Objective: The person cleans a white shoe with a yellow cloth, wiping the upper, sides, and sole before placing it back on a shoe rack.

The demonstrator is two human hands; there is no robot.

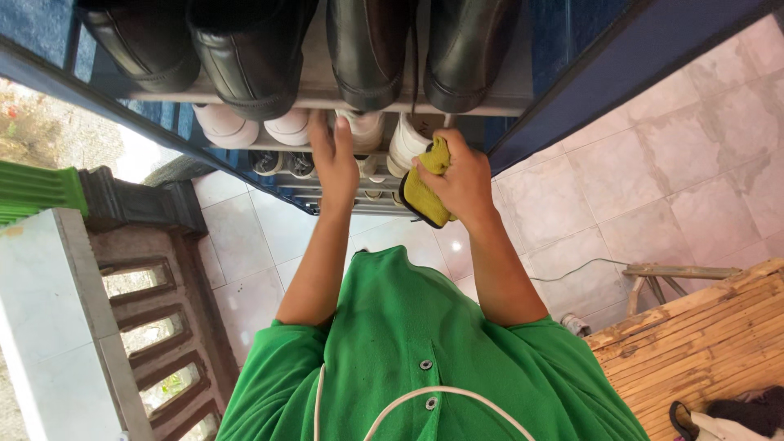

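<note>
Right hand (465,181): fingers clamped on a yellow cloth (426,189), held against a white shoe (408,139) on the rack's second shelf.
Left hand (333,159): fingers together, flat, reaching to a neighbouring white shoe (363,129).
Top shelf (327,100): four black shoes (253,49).
Below: white floor tiles (670,171).

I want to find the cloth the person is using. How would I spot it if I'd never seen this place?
Start at the shoe rack with the dark blue cover, black shoes on top and white ones below. In front of the white shoes, the right hand clutches the cloth. It is the only yellow, crumpled thing there, with a dark edge.
</note>
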